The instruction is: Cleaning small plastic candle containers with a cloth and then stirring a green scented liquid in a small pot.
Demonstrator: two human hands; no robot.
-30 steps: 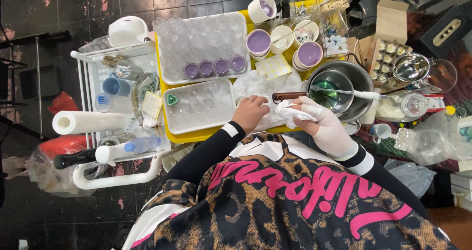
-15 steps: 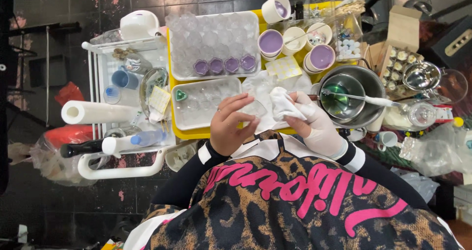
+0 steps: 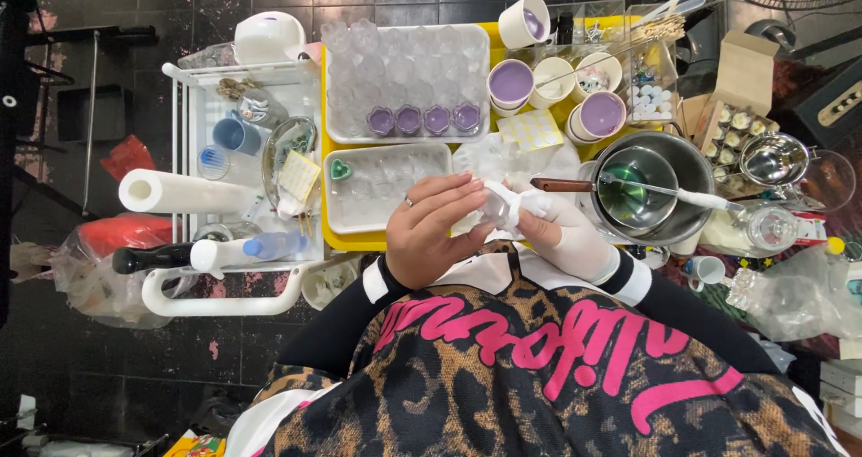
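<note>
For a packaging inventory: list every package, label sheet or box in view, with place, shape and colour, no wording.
Cardboard box: right of the yellow table, open, brown, holding small white pieces.
Sticker sheet: behind the hands, pale yellow squares.
Second sticker sheet: on the white cart, pale yellow squares.
Clear plastic box: beside the cardboard box, holding white beads.
Paper roll: cart's left edge, white cylinder.

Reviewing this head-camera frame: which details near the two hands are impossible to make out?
- Small white object between the hands: bare left hand and white-gloved right hand cover most of it; its kind is unclear.
- Clear cup moulds in the white tray: too small and glary to tell whether filled.
- Steel pot: contents just a green reflection.
</note>
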